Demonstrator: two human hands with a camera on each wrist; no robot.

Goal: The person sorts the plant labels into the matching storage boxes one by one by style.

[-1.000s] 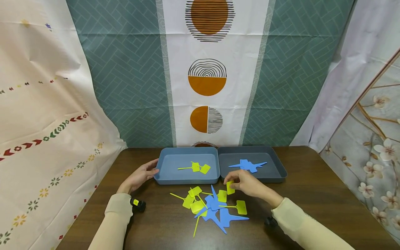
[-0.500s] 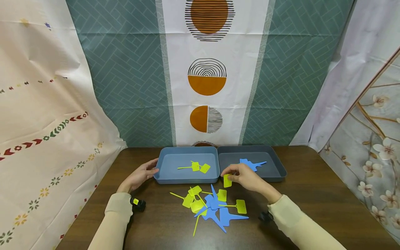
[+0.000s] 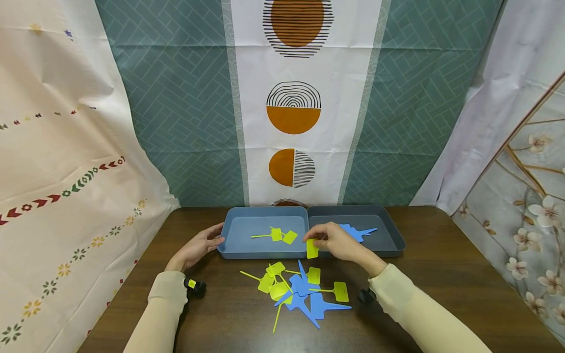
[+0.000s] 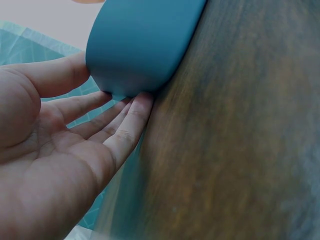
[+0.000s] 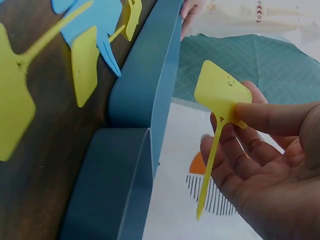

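My right hand [image 3: 336, 241] pinches a yellow T-shaped plant label [image 5: 222, 92] by its wide head, between thumb and fingers; its pointed stem slants away in the right wrist view. The hand is at the front edge where the two trays meet. My left hand [image 3: 197, 248] touches the left corner of the blue-grey tray [image 3: 238, 247], its fingers fairly straight against the wall [image 4: 135, 55]. Inside that tray lie yellow plant labels [image 3: 282, 236]. The dark grey tray [image 3: 388, 242] beside it holds blue plant labels [image 3: 358, 232], partly hidden by my right hand.
In front of the trays, a loose pile mixes several yellow plant labels [image 3: 278, 290] with blue ones [image 3: 304, 296] on the brown wooden table [image 3: 229, 314]. Patterned cloths hang behind the table [image 3: 190, 147] and at both sides.
My right hand has moved left and toward the trays, carrying the yellow plant label from in front of the dark tray to the trays' seam. My left hand stays at the tray corner.
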